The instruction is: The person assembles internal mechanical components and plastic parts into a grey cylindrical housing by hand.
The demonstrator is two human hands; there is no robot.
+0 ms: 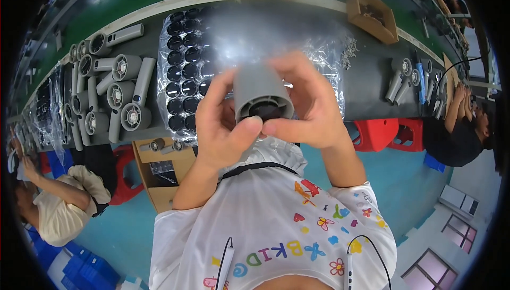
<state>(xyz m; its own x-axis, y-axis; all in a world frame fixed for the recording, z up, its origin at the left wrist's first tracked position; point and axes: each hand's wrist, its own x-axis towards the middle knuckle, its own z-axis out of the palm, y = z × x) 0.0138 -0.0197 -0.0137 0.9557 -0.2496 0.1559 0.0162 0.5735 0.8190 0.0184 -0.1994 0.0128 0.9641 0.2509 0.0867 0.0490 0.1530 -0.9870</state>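
In front of my chest I hold a grey handheld fan (260, 85) with both hands, the open end of its round head facing me. Inside that rim sits a dark round part (268, 110). My left hand (220, 125) wraps the left side of the head, its thumb at the lower rim. My right hand (313, 112) grips the other side, and its thumb presses at the rim beside the left one. The fan's handle cannot be made out. Behind my hands, black round caps (189, 72) lie in rows in a clear plastic tray, partly hidden by blur.
Several grey fans (121, 96) lie at the left of the dark bench. A cardboard box (372, 16) stands at the back right, near small loose parts (349, 52). More fans (396, 85) lie farther right. Co-workers sit at both sides; red stools (376, 133) stand below the bench.
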